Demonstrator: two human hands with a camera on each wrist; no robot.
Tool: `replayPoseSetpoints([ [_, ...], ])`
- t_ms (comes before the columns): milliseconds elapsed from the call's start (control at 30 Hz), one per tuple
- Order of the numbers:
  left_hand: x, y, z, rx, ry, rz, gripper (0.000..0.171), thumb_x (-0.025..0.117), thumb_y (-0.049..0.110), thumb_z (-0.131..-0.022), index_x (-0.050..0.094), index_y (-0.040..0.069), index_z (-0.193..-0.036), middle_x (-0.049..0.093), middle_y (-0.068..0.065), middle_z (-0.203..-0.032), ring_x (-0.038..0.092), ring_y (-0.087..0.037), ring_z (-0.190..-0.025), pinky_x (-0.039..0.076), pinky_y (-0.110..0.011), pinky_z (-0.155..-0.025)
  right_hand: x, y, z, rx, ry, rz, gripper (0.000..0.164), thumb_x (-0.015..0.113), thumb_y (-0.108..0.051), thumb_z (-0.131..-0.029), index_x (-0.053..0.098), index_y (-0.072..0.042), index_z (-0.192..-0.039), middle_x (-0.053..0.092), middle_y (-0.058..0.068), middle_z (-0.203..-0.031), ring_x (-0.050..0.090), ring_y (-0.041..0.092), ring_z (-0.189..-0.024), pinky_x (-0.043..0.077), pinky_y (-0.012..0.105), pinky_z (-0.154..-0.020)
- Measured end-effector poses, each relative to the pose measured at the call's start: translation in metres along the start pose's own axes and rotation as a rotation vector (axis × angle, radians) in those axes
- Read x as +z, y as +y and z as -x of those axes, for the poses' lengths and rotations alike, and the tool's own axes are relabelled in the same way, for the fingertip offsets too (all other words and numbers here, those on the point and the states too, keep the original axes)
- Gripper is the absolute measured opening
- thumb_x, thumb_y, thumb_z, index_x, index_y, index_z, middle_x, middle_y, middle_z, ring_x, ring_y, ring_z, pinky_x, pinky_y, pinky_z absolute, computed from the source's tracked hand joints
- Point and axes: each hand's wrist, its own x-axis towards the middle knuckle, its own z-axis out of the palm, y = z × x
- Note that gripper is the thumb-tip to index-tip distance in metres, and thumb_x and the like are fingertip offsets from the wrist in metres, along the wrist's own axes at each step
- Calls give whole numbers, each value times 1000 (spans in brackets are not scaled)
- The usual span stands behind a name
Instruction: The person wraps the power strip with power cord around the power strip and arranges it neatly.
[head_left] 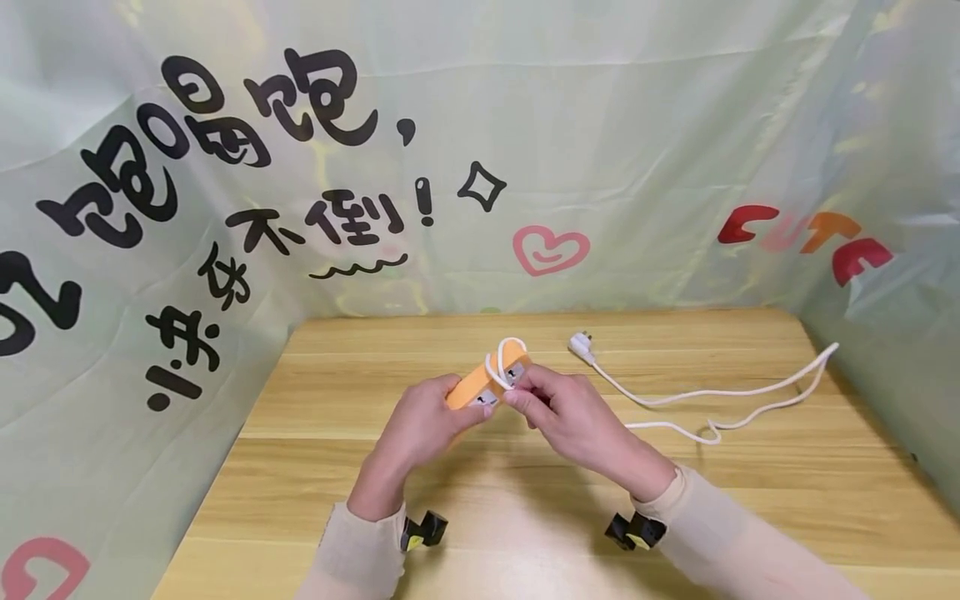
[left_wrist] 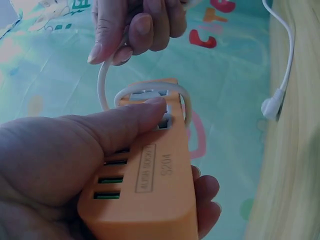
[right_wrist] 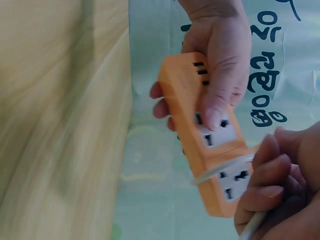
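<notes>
An orange power strip [head_left: 471,385] with white socket faces and a row of USB ports is held above the table. My left hand [head_left: 424,421] grips its near end, thumb across the top face and fingers curled beneath. A white cord [left_wrist: 145,87] loops round the strip's far part. Between thumb and fingers my right hand [head_left: 573,417] pinches the cord beside that far end. In the right wrist view, the cord [right_wrist: 222,169] crosses the strip [right_wrist: 182,105] between its two socket faces.
The cord's loose length [head_left: 705,393] lies in a long bend over the right side of the wooden table [head_left: 315,467]. Its white plug [head_left: 581,345] rests toward the back. A printed cloth [head_left: 645,150] walls the table's back and sides.
</notes>
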Motion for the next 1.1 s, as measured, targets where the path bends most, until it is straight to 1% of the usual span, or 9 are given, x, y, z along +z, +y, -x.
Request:
replayPoseSetpoints([
  [100,-2,2,0,-2,10,28,28,83,43,-89,74,19,-102,67,1,-83,57,-20,-70,47,-34,-61,3,3,3,12,46,-46,20,70,-23,-103,63,-21,-85,53,-12,-67,44,3,-55,37,23,-51],
  [267,-5,4,1,1,7,65,29,83,43,-89,76,18,-101,70,0,-85,59,-20,-72,49,-34,-63,8,7,10,-26,88,-113,17,66,-20,-106,64,-22,-89,55,-12,-70,44,2,-57,38,23,-52],
  [433,-8,6,3,-14,1,107,25,84,42,-88,76,21,-99,70,1,-84,61,-20,-73,51,-35,-65,9,10,14,-52,59,-200,16,62,-15,-107,65,-22,-93,61,-9,-76,47,3,-61,41,23,-54],
  [600,-11,5,4,-18,-14,176,27,85,41,-87,78,20,-102,72,-1,-85,63,-20,-73,53,-35,-65,8,13,16,-38,25,-260,16,62,-15,-107,66,-21,-93,66,-1,-79,51,5,-62,44,24,-53],
  [633,-12,5,4,-20,-17,189,28,85,41,-87,78,19,-103,72,-1,-86,64,-20,-73,53,-35,-65,8,14,16,-39,26,-262,17,62,-15,-107,66,-21,-92,66,-1,-79,52,6,-62,45,25,-53],
  [767,-15,4,5,-37,-32,240,29,86,40,-87,79,18,-104,74,-2,-88,66,-21,-74,54,-36,-66,10,17,15,-49,48,-230,24,64,-18,-106,63,-22,-83,60,-9,-71,45,3,-57,40,23,-51],
  [900,-17,3,4,-40,-45,268,30,86,40,-87,80,17,-106,74,-4,-89,66,-22,-76,55,-36,-68,13,21,15,-56,78,-193,30,65,-17,-105,61,-23,-76,53,-11,-65,39,1,-55,35,23,-49],
  [1000,-18,3,4,-42,-52,277,32,86,40,-87,80,16,-107,74,-4,-90,66,-21,-76,54,-36,-68,15,22,16,-61,78,-193,29,62,-15,-107,65,-23,-79,53,-10,-66,40,0,-56,37,23,-50],
  [1100,-20,3,4,-51,-51,279,30,86,39,-87,80,18,-107,75,-4,-89,66,-21,-76,54,-36,-68,16,22,18,-81,51,-215,24,59,-12,-108,71,-20,-88,55,-7,-69,41,0,-57,39,24,-51],
])
